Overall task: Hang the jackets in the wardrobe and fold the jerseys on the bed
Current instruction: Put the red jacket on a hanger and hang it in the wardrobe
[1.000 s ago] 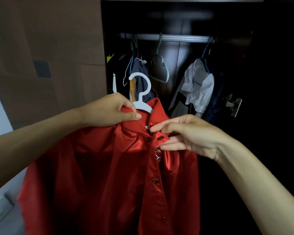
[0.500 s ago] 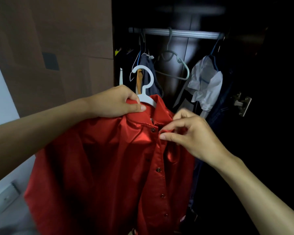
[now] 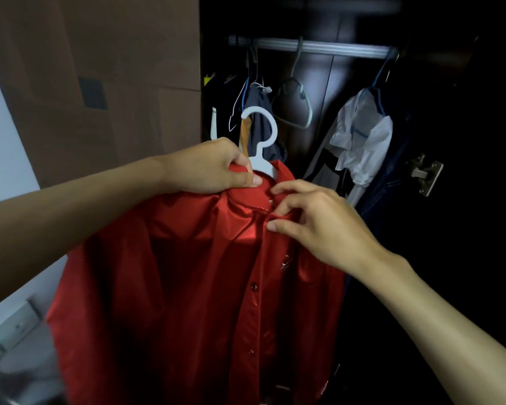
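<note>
Red satin jacket (image 3: 187,287) hangs on a white hanger (image 3: 260,141), held up in front of the open wardrobe (image 3: 465,258). Left hand (image 3: 214,168) grips the collar and hanger neck with curled fingers; right hand (image 3: 319,226) pinches the fabric at the top of the button placket. Behind, the rail (image 3: 333,49) carries dark garments (image 3: 257,121), an empty grey hanger (image 3: 298,103) and a white shirt (image 3: 362,135), crowding the space beyond the hook.

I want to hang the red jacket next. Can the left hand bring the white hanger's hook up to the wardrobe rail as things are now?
Probably yes. The left hand grips the white hanger at its neck, and the rail shows bare stretches beside the empty grey hanger.
</note>
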Available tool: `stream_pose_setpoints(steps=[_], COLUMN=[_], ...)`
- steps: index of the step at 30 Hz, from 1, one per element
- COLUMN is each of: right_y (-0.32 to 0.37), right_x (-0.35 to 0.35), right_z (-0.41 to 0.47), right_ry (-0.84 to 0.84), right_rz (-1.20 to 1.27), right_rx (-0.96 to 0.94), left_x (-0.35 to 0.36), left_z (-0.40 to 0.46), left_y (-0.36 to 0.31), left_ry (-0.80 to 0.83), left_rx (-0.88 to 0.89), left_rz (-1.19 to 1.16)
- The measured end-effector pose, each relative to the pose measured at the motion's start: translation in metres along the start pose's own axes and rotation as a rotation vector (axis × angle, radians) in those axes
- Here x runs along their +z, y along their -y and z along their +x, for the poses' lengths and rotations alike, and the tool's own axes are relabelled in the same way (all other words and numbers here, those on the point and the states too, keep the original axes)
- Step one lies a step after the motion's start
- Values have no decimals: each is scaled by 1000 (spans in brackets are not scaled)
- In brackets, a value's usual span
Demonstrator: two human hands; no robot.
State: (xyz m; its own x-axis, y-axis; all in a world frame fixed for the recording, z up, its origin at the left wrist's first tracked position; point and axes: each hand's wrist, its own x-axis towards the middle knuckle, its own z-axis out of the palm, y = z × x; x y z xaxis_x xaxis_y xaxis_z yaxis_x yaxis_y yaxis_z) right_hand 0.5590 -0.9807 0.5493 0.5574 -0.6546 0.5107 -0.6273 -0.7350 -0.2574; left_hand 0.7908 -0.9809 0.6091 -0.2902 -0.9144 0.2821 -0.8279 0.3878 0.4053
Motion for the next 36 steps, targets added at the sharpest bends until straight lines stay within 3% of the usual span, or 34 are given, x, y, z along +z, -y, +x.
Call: stream_pose_setpoints(steps=[5,12,20,31,36], right_y=[-17,-13,-19,-14,-6], right_x=[6,22,16,11,-10], right_z=[2,1,6,8,3], right_ry=[171,62,120,67,202], right_rz=[292,611,640,784,726], right_rx=[116,156,161,238,179], left_x=[1,2,2,1,-3], left_z=[-3,-2,-1,5,2], left_y=[3,1,4,-4,-3], left_ry=[30,8,-4,10,23], left_rx=[-21,-19,-11,36,63], left_rz=[-21,-49,-69,-42,-54])
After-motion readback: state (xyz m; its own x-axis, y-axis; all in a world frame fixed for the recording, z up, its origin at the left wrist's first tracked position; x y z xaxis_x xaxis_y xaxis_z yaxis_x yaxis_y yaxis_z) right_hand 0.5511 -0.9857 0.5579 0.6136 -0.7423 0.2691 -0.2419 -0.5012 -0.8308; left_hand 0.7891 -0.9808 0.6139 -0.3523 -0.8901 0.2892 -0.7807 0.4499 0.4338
